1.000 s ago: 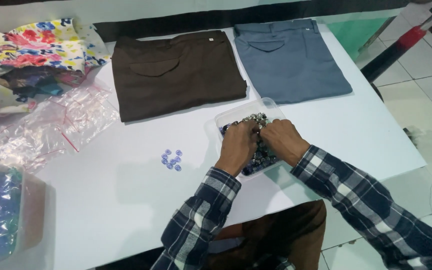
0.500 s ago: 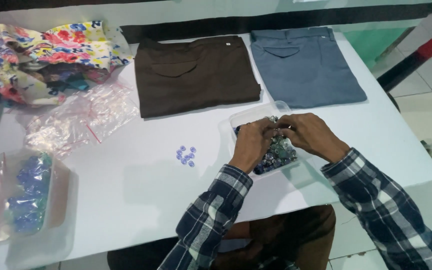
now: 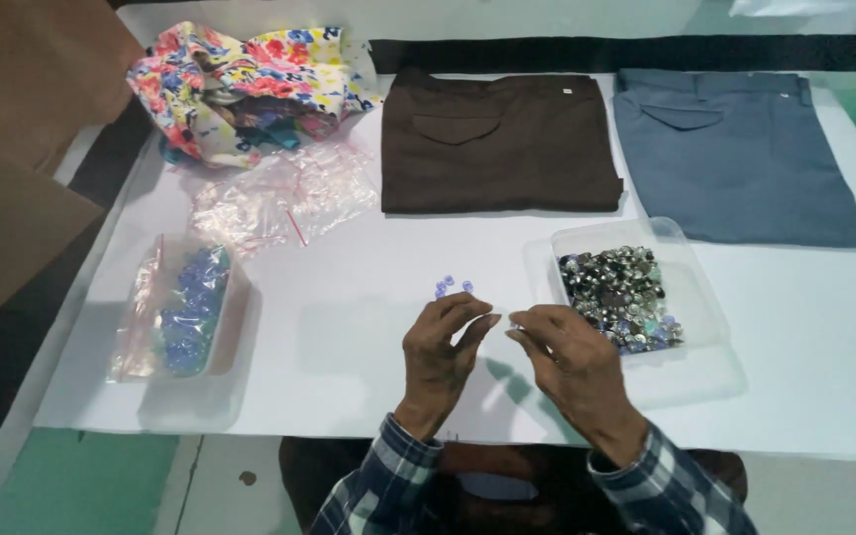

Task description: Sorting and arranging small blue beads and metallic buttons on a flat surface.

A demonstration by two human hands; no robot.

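A small cluster of blue beads [image 3: 452, 287] is seen lying on the white table [image 3: 349, 337], just above the fingertips of the left hand [image 3: 440, 359] and apart from them. The left hand is held loosely curled over the table, fingers bent, nothing visibly gripped. The right hand [image 3: 572, 365] is raised just beside it, its fingertips pinched toward the left; whether a bead is held there cannot be told. Just right of that hand, a clear plastic tray [image 3: 695, 287] filled with mixed dark and silvery beads is found. Beyond the hands, folded brown trousers [image 3: 499, 145] and folded grey-blue trousers [image 3: 740, 149] are laid side by side. At far left, a clear container of blue beads [image 3: 185, 312] is set, with a crumpled plastic bag [image 3: 284, 196] and floral cloth [image 3: 250, 84] above.
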